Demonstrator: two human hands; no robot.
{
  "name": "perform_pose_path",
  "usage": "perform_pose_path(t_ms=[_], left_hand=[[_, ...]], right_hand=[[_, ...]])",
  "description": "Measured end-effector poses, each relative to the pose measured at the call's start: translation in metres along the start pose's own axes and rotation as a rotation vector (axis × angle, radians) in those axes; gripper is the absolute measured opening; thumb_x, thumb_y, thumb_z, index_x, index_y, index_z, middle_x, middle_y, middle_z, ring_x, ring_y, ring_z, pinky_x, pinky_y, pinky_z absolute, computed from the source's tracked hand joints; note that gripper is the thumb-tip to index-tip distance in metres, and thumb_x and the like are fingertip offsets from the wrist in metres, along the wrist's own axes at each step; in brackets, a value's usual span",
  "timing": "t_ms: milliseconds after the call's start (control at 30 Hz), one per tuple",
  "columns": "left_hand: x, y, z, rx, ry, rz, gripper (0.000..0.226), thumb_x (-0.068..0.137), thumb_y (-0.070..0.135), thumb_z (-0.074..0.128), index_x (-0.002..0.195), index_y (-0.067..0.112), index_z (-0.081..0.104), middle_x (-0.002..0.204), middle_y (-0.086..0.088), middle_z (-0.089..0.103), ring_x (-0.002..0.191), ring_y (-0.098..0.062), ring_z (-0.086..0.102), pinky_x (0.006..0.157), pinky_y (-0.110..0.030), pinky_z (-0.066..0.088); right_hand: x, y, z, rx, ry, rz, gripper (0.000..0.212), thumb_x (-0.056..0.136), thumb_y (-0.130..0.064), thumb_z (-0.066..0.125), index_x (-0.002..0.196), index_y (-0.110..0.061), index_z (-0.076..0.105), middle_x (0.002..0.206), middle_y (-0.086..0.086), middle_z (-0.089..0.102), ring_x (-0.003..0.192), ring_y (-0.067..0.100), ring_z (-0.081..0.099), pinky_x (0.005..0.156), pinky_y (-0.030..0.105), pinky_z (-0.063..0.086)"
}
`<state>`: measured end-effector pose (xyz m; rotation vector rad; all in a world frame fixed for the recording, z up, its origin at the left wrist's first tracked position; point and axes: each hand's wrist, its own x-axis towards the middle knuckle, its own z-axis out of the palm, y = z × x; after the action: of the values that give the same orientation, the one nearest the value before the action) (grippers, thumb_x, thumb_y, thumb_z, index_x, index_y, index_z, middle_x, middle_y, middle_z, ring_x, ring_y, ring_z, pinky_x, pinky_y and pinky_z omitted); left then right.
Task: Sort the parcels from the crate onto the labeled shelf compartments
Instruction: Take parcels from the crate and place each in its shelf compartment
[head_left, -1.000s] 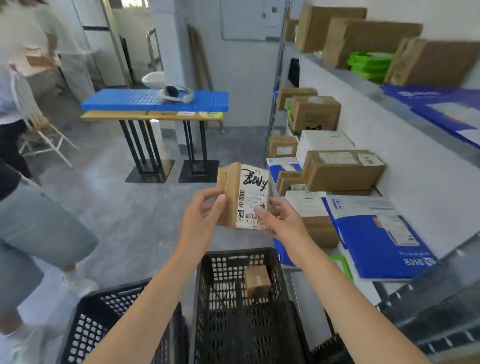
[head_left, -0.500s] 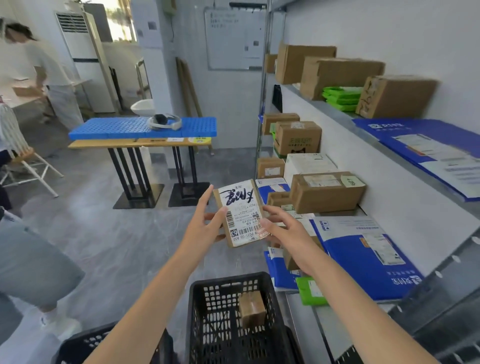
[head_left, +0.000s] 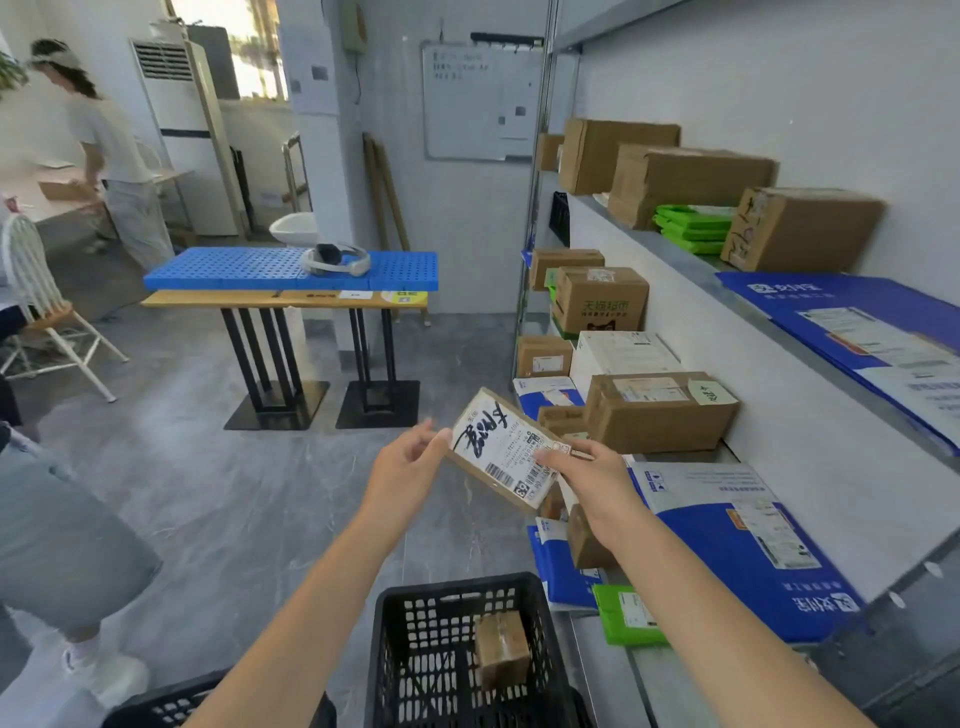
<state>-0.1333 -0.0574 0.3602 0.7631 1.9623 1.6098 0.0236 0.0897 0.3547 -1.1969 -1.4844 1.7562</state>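
Parcel up in both hands, label being read, not yet shelved.

Parcel (head_left: 506, 449) (small flat carton, white label w/ black scrawl facing up) hangs tilted in mid-air, above and beyond the crate (head_left: 395, 649), just left of the shelf (head_left: 670, 686). L hand (head_left: 410, 467) pinches its left end and R hand (head_left: 597, 486) grips the right end w/ fingers curled round the edge, so both are clamped on it. Crate holds one more box (head_left: 501, 649), so sorting isn't done. Shelf is already loaded w/ brown cartons (head_left: 660, 415) and a blue mailer (head_left: 737, 561); compartment labels can't be read from here. Step, I'd judge: checking the label to pick a slot. Next move needs label matched to compartment, then a reach right & a set-down in a gap w/o knocking neighbours.
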Motion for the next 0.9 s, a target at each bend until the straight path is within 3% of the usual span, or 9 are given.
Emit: perform_pose_path(t_ms=[100, 167, 267, 333, 433, 567, 633, 767, 900], left_hand=[[0.002, -0.002, -0.003, 0.011, 0.038, 0.021, 0.023, 0.095, 0.036, 0.061, 0.089, 0.019, 0.075, 0.094, 0.01, 0.076, 0.098, -0.012, 0.069, 0.1, -0.041, 0.052], [0.003, 0.0, -0.003, 0.002, 0.055, 0.037, 0.022, 0.094, 0.035, 0.063, 0.088, 0.017, 0.074, 0.089, 0.008, 0.076, 0.092, -0.011, 0.071, 0.096, -0.041, 0.054], [0.006, 0.004, -0.007, -0.04, 0.081, 0.066, 0.023, 0.091, 0.037, 0.067, 0.105, 0.02, 0.07, 0.095, 0.007, 0.076, 0.094, -0.01, 0.071, 0.093, -0.042, 0.056], [0.008, 0.007, -0.012, -0.066, 0.092, 0.061, 0.037, 0.091, 0.039, 0.067, 0.123, 0.024, 0.062, 0.099, 0.005, 0.076, 0.097, -0.009, 0.07, 0.094, -0.042, 0.055], [0.009, 0.01, -0.017, -0.066, 0.12, 0.109, 0.039, 0.093, 0.033, 0.065, 0.131, 0.031, 0.058, 0.111, 0.011, 0.072, 0.102, -0.007, 0.068, 0.09, -0.032, 0.056], [0.007, 0.009, -0.022, -0.163, 0.143, 0.086, 0.068, 0.092, 0.026, 0.068, 0.15, 0.034, 0.033, 0.119, 0.001, 0.069, 0.097, -0.008, 0.071, 0.078, -0.034, 0.062], [0.003, 0.008, -0.027, -0.192, 0.128, 0.075, 0.077, 0.092, 0.024, 0.068, 0.153, 0.038, 0.023, 0.114, -0.002, 0.07, 0.091, -0.008, 0.072, 0.073, -0.036, 0.063], [-0.005, 0.012, -0.035, -0.214, 0.116, 0.105, 0.056, 0.092, 0.022, 0.067, 0.141, 0.037, 0.044, 0.107, -0.004, 0.07, 0.089, -0.01, 0.073, 0.067, -0.03, 0.062], [-0.011, 0.015, -0.041, -0.24, 0.139, 0.115, 0.024, 0.093, 0.025, 0.066, 0.117, 0.022, 0.064, 0.107, -0.006, 0.07, 0.087, -0.014, 0.074, 0.07, -0.038, 0.063]], right_hand=[[0.003, -0.008, 0.002, 0.067, 0.019, -0.055, 0.063, 0.08, -0.012, 0.082, 0.136, -0.015, 0.052, 0.12, 0.005, 0.07, 0.099, 0.017, 0.072, 0.089, 0.042, 0.059], [0.001, -0.014, 0.007, 0.099, -0.005, -0.118, 0.067, 0.084, -0.007, 0.077, 0.142, -0.017, 0.046, 0.127, 0.003, 0.068, 0.1, 0.016, 0.072, 0.083, 0.039, 0.061], [-0.003, -0.026, 0.019, 0.083, -0.023, -0.213, 0.065, 0.085, -0.006, 0.075, 0.142, -0.016, 0.046, 0.128, 0.001, 0.067, 0.104, 0.014, 0.07, 0.087, 0.036, 0.06], [-0.006, -0.033, 0.028, 0.062, -0.008, -0.285, 0.055, 0.084, -0.006, 0.077, 0.132, -0.015, 0.052, 0.125, 0.0, 0.068, 0.104, 0.008, 0.068, 0.082, 0.026, 0.059], [-0.01, -0.039, 0.042, 0.034, -0.005, -0.37, 0.044, 0.083, -0.009, 0.077, 0.123, -0.016, 0.059, 0.118, -0.007, 0.069, 0.107, 0.005, 0.066, 0.084, 0.023, 0.059], [-0.015, -0.043, 0.055, -0.082, -0.065, -0.504, 0.04, 0.089, -0.016, 0.073, 0.118, -0.04, 0.059, 0.111, -0.025, 0.065, 0.106, -0.003, 0.063, 0.086, 0.023, 0.058], [-0.015, -0.044, 0.057, -0.117, -0.104, -0.522, 0.041, 0.09, -0.022, 0.072, 0.119, -0.046, 0.057, 0.117, -0.024, 0.064, 0.112, 0.0, 0.061, 0.086, 0.025, 0.058], [-0.015, -0.05, 0.064, -0.099, -0.153, -0.491, 0.042, 0.091, -0.023, 0.07, 0.124, -0.046, 0.057, 0.12, -0.02, 0.063, 0.11, 0.001, 0.063, 0.083, 0.027, 0.06], [-0.018, -0.053, 0.074, -0.061, -0.139, -0.476, 0.038, 0.094, -0.016, 0.066, 0.123, -0.039, 0.061, 0.11, -0.019, 0.065, 0.093, -0.008, 0.065, 0.067, 0.016, 0.056]])
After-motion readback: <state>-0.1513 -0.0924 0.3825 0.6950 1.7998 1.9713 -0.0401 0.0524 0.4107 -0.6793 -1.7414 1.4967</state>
